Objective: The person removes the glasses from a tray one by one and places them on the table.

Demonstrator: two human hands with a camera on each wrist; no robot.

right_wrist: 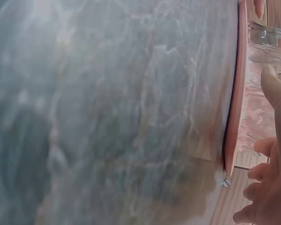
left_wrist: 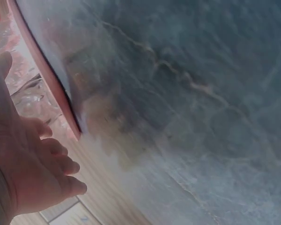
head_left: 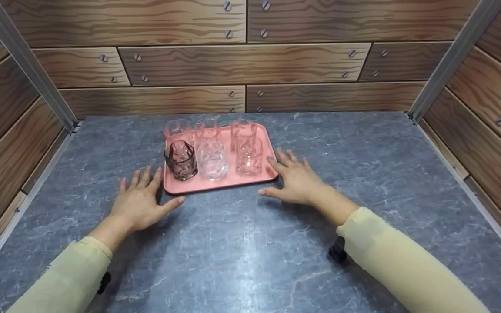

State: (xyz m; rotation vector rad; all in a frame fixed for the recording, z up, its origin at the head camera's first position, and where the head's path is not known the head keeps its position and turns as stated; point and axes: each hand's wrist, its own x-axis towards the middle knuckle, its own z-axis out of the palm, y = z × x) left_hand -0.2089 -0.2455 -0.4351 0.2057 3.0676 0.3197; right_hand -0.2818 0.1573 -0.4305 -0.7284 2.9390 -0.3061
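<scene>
A pink tray (head_left: pixel 194 186) carries several drinking glasses in two rows. The front left one is a dark smoky glass (head_left: pixel 182 161); beside it are a clear glass (head_left: pixel 212 163) in the middle and another clear glass (head_left: pixel 249 158) at the right. Behind them stand more see-through glasses that look pinkish over the tray. My left hand (head_left: pixel 139 204) is spread with straight fingers just off the tray's front left corner. Fingers extended, my right hand (head_left: pixel 296 180) lies at the front right corner, its fingertips overlapping the tray edge in the head view. Neither hand grips anything.
The tray rests on a dark blue-grey marbled tabletop (head_left: pixel 233 248), toward the back. Wood-patterned panels (head_left: pixel 242 65) wall in the back and both sides, with metal posts (head_left: pixel 446 56) at the corners.
</scene>
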